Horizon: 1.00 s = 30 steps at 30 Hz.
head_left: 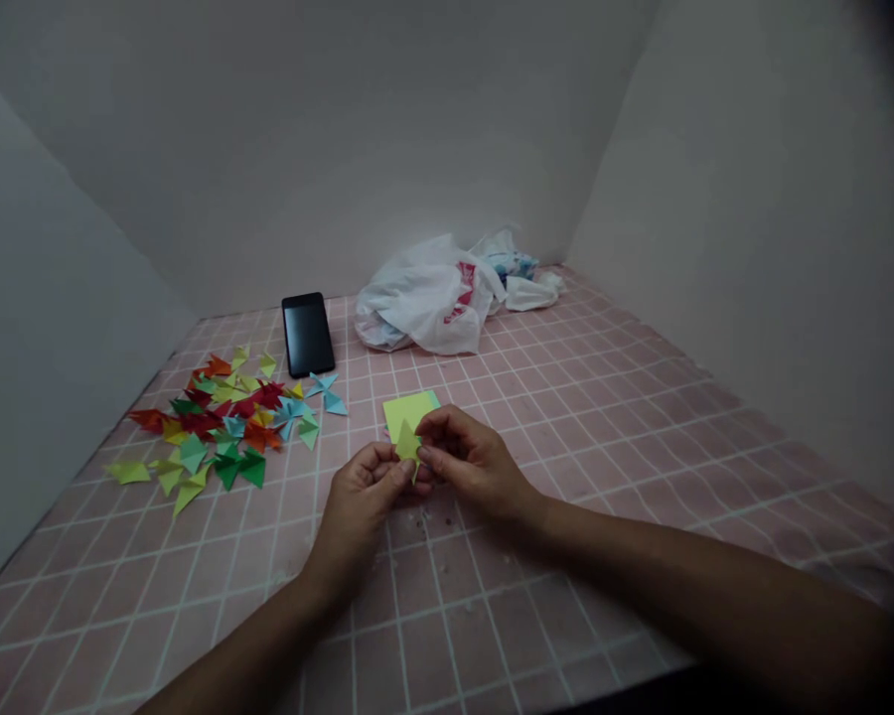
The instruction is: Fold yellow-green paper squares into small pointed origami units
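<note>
A small yellow folded paper [407,440], pointed at the top, is held between my two hands just above the table. My left hand [369,487] pinches its lower left part between thumb and fingers. From the right, my right hand [473,457] grips the paper's right edge with thumb and forefinger. Right behind it lies a stack of square paper sheets [409,407], yellow on top with a greenish edge showing; my hands partly cover it. To the left spreads a pile of folded paper cranes [227,417] in red, orange, yellow, green and blue.
A black smartphone [308,335] lies behind the cranes. Farther back, against the wall, rests a crumpled white plastic bag [424,293] with red print, beside a white and blue package [514,263]. A pink checked cloth [603,397] covers the table, with pale walls on three sides.
</note>
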{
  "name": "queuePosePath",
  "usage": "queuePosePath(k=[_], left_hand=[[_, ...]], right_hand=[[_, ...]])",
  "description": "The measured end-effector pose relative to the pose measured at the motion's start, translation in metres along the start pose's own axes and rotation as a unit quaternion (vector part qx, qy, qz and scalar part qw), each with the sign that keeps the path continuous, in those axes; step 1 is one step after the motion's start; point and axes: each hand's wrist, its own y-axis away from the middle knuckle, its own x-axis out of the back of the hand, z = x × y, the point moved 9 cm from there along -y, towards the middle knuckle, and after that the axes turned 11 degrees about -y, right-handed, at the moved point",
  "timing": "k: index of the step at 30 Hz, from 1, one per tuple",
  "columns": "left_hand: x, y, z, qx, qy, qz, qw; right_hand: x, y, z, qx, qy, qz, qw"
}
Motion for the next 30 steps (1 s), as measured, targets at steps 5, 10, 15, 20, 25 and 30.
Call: queuePosePath(k=[5, 10, 15, 20, 25, 30], left_hand=[[0.001, 0.001, 0.001, 0.002, -0.001, 0.012, 1.000], [0.000, 0.000, -0.001, 0.006, -0.015, 0.002, 1.000], [0.000, 0.000, -0.001, -0.001, -0.019, -0.003, 1.000], [0.000, 0.002, 0.001, 0.000, -0.028, 0.004, 1.000], [-0.001, 0.002, 0.002, 0.001, -0.038, 0.000, 0.999], [0.002, 0.002, 0.012, -0.050, -0.099, 0.016, 0.994]], right_hand=[[0.000, 0.000, -0.006, 0.022, 0.040, 0.001, 0.999], [0.002, 0.000, 0.000, -0.009, 0.011, 0.013, 1.000], [0.002, 0.000, -0.002, 0.008, 0.023, 0.003, 1.000], [0.001, 0.001, -0.001, 0.003, 0.019, 0.003, 1.000], [0.002, 0.000, 0.006, -0.023, -0.027, 0.016, 0.999], [-0.001, -0.001, 0.012, -0.054, -0.030, -0.002, 0.998]])
